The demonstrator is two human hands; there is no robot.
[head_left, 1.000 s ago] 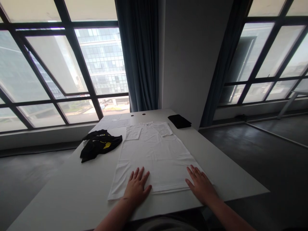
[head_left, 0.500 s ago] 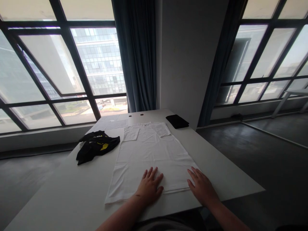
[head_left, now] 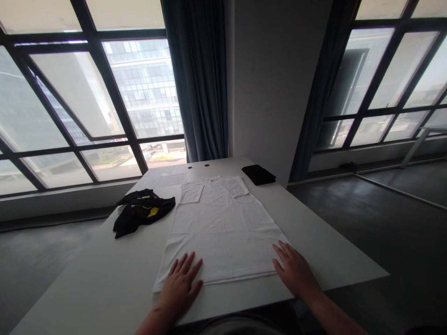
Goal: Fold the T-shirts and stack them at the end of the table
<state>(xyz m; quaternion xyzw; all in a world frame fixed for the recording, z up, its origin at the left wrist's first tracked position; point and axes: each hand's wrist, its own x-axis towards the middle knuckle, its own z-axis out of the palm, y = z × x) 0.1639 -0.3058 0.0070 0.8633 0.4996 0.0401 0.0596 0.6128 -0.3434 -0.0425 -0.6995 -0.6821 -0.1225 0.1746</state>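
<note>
Crumpled black garment [head_left: 142, 212] beside the white shirt [head_left: 219, 228]

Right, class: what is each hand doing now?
Left hand: open, flat on the white shirt, holding nothing.
Right hand: open, at its edge, holding nothing.

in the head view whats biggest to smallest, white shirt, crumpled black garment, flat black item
1. white shirt
2. crumpled black garment
3. flat black item

It lies farther off, so that rank is unsure.
</note>
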